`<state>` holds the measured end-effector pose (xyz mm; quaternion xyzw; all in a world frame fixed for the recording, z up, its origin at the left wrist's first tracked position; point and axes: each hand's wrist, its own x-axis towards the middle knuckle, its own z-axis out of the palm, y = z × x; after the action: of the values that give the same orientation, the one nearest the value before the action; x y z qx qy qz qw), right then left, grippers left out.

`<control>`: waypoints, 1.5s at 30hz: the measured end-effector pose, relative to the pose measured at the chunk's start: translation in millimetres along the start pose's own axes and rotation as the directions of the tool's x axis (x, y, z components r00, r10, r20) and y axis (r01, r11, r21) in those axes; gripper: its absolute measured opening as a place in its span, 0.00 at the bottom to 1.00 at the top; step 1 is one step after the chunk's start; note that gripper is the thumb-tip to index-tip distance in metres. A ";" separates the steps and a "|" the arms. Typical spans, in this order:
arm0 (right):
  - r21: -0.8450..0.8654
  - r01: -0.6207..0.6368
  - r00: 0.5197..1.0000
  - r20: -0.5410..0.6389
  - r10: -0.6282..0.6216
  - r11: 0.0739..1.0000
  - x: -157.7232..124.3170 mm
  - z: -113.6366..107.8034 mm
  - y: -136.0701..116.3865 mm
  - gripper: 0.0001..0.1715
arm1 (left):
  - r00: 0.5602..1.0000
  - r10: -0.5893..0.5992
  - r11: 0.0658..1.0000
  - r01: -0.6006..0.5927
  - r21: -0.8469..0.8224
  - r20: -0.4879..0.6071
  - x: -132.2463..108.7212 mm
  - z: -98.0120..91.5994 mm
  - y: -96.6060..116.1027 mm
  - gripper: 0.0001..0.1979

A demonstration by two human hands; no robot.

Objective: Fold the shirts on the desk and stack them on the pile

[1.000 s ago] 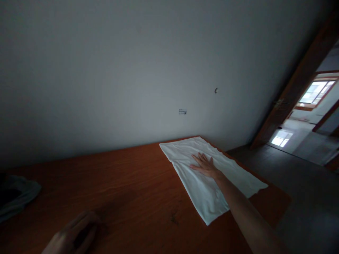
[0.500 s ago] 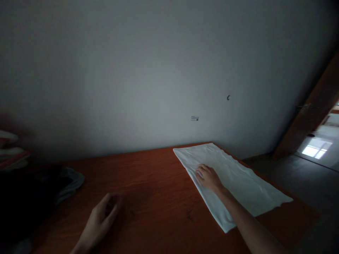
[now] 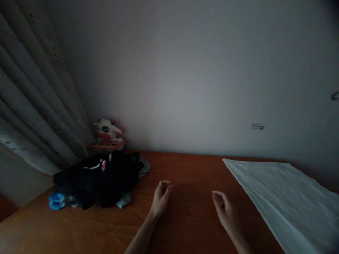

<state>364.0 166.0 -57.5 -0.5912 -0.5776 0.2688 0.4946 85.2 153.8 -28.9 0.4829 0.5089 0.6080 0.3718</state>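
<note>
My left hand [image 3: 160,199] is over the wooden table, fingers loosely curled and nothing in its grasp. Across from it, my right hand [image 3: 225,211] is empty too, with a gap between its thumb and bent fingers. A white cloth [image 3: 288,194] lies spread flat with slight wrinkles, to the right of my right hand and apart from it. On the left, a heap of dark clothes [image 3: 103,180] with a small red-and-white mark is nearest to my left hand, not touching it. Grey fabric sticks out at the heap's edge.
The brown wooden table [image 3: 180,169] runs along a pale wall [image 3: 185,84]. A toy cow with a keyboard [image 3: 107,132] stands behind the clothes. Something bright blue [image 3: 56,201] pokes out below them. A light curtain [image 3: 34,88] hangs at the left.
My view has swung left, bringing the clothes heap, toy and curtain into sight. My right hand has come off the white cloth and moved left, nearer my left hand.
</note>
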 end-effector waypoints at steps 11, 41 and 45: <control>-0.054 -0.050 0.997 0.064 0.053 0.997 4.1 0.6 6.3 0.38 | 0.998 -0.019 1.000 0.020 -0.004 0.064 -2.5 1.0 -9.3 0.25; -0.071 -0.129 0.986 0.096 0.136 0.989 -19.4 -11.1 -8.6 0.38 | 0.991 0.115 0.969 -0.127 0.211 0.070 -23.0 -5.4 16.9 0.15; -0.062 -0.126 0.985 0.112 0.133 0.990 -18.2 -11.0 -9.7 0.38 | 0.960 0.274 0.824 -0.264 0.502 0.056 -14.6 -41.1 54.4 0.15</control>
<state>366.3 144.2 -49.4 -0.6241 -0.5729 0.3185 0.4253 51.4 118.1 20.6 0.6243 0.5802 0.5045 0.1384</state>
